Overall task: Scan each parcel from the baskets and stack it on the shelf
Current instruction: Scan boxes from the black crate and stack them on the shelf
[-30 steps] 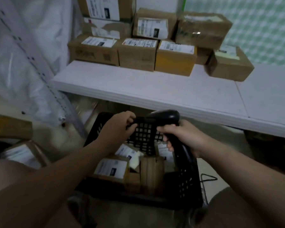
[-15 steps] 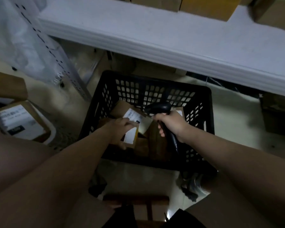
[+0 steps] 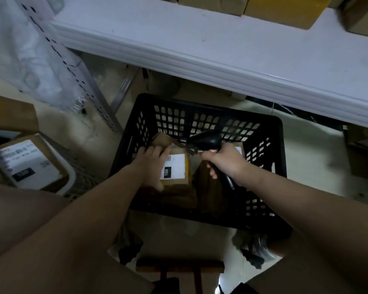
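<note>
A black plastic basket (image 3: pixel 263 132) stands on the floor below the white shelf (image 3: pixel 221 45). Inside lie several brown parcels. My left hand (image 3: pixel 152 164) grips a small yellowish parcel (image 3: pixel 175 170) with a white label marked 15H, fingers over its far edge and thumb at its near side. My right hand (image 3: pixel 223 161) holds a black barcode scanner (image 3: pixel 206 141) by its handle, the head hovering just above and right of that parcel. Other parcels (image 3: pixel 206 187) in the basket are partly hidden by my arms.
Stacked parcels (image 3: pixel 285 9) line the back of the shelf. A white basket (image 3: pixel 70 177) at left holds a labelled box (image 3: pixel 28 164). A perforated metal shelf post (image 3: pixel 77 71) stands left of the black basket. A wooden stool (image 3: pixel 179 268) sits between my knees.
My view tipped down from the shelf into the basket. My left hand left the basket's rim, reached in and took hold of the labelled parcel. The scanner dropped into the basket beside it.
</note>
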Demonstrator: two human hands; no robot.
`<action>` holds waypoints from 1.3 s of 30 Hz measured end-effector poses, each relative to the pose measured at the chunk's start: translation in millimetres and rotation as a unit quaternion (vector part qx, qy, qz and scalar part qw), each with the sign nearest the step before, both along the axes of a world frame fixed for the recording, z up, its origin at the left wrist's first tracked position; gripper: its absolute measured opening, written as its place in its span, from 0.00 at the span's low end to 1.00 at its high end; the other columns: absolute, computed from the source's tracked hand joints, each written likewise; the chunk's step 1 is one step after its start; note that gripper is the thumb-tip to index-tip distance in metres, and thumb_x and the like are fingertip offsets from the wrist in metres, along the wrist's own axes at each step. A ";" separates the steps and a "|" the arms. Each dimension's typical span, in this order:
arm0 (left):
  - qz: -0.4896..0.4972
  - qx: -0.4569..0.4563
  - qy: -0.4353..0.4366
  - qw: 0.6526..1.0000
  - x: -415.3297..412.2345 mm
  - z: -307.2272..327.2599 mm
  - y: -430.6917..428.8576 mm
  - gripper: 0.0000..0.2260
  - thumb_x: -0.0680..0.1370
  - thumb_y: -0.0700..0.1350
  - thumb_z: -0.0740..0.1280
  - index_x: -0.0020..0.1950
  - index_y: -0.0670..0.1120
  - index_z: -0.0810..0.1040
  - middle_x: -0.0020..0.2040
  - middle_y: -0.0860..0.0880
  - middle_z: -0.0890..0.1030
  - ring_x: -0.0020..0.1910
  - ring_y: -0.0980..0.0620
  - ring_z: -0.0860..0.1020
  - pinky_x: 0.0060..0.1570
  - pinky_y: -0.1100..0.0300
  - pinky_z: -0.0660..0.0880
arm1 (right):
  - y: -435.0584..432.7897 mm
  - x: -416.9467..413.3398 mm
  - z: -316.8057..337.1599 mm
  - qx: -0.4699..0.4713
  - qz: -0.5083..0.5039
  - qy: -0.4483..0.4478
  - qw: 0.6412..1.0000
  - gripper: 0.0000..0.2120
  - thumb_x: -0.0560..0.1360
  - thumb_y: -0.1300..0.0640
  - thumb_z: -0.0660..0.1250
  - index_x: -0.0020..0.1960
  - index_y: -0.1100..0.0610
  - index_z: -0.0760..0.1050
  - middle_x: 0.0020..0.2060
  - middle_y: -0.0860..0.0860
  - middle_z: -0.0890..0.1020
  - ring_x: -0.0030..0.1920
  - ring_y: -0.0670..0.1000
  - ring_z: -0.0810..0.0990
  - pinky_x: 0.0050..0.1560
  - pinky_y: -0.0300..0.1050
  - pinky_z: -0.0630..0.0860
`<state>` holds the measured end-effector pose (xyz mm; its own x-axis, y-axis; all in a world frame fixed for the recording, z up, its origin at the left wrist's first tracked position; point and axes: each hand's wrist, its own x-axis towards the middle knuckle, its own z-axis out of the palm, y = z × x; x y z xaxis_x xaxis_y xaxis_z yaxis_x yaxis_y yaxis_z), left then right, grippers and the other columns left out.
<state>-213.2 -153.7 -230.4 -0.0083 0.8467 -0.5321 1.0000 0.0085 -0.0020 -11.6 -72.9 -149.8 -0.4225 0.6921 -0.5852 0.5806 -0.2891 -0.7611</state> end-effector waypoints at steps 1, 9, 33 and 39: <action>0.002 0.025 0.000 1.000 1.1 9.8 1.0 0.59 0.62 0.63 0.74 0.78 0.45 0.38 0.75 0.42 0.54 0.73 0.41 0.56 0.70 0.42 0.52 | -0.2 -0.3 4.7 0.019 0.008 0.004 1.000 0.06 0.75 0.58 0.69 0.42 0.59 0.76 0.28 0.53 0.75 0.25 0.50 0.74 0.27 0.43 0.73; 0.024 0.186 -0.003 0.982 21.1 115.7 -18.9 0.61 0.61 0.67 0.73 0.78 0.47 0.36 0.75 0.45 0.51 0.74 0.43 0.51 0.71 0.44 0.49 | -10.1 15.7 70.5 0.212 0.005 0.119 0.970 0.11 0.72 0.58 0.74 0.51 0.53 0.76 0.39 0.43 0.80 0.40 0.41 0.78 0.41 0.36 0.74; 0.125 0.474 -0.221 0.843 63.7 237.5 67.9 0.25 0.78 0.43 0.66 0.74 0.54 0.65 0.77 0.46 0.58 0.75 0.46 0.56 0.74 0.51 0.54 | 73.4 74.0 152.3 0.218 -0.227 0.242 0.918 0.24 0.70 0.57 0.76 0.64 0.56 0.75 0.54 0.53 0.83 0.55 0.54 0.82 0.57 0.58 0.79; 0.424 0.151 -0.658 0.604 94.3 210.0 61.4 0.42 0.69 0.64 0.69 0.77 0.57 0.51 0.75 0.49 0.64 0.69 0.42 0.69 0.65 0.47 0.70 | 69.8 69.4 145.4 0.223 -0.254 0.241 0.910 0.22 0.72 0.56 0.75 0.64 0.57 0.75 0.55 0.53 0.83 0.56 0.53 0.81 0.58 0.54 0.79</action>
<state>-118.9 -92.3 -20.4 -0.2458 0.8947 -0.3729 -0.2291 0.3202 0.9192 57.8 -3.1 -4.4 -0.1158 0.9928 -0.0292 0.0257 -0.0264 -0.9993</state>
